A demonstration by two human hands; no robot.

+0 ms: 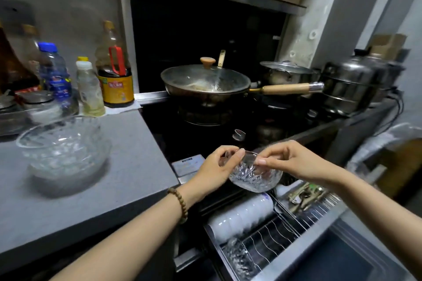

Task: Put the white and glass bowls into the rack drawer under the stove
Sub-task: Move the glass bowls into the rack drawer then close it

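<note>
**Progress: part done.**

1. At 9 o'clock in the view, a stack (pixel 61 150) of nested glass bowls stands on the counter (pixel 127 189). No hand touches it. It is at least 2 deep; we cannot give the exact count. These bowls are not yet put away.

2. Just below centre, the left hand (pixel 217 171) grips the left rim of a small glass bowl (pixel 255 178), with its fingers curled over the edge.

3. The bowl hangs upright in the air in front of the stove (pixel 159 125). It is above the back end of the open drawer (pixel 280 232) and clear of it.

4. At 3 o'clock from the bowl, the right hand (pixel 294 162) pinches the opposite rim between thumb and fingers. Both hands therefore hold this 1 bowl and neither is free.

5. At 6 o'clock from the held bowl, a row of white bowls (pixel 242 214) stands on edge in the drawer's wire rack. We see no white bowl on the counter, so we judge that part done.

6. At 6 o'clock from that row, at the rack's near end, lies what appears to be 1 glass piece (pixel 239 255). It is too blurred for us to confirm.

7. At 2 o'clock from the white row, cutlery (pixel 306 196) fills a separate compartment.

**Outstanding, in our judgement:** lower the held bowl into the free wire slots, then move the counter stack.
</note>
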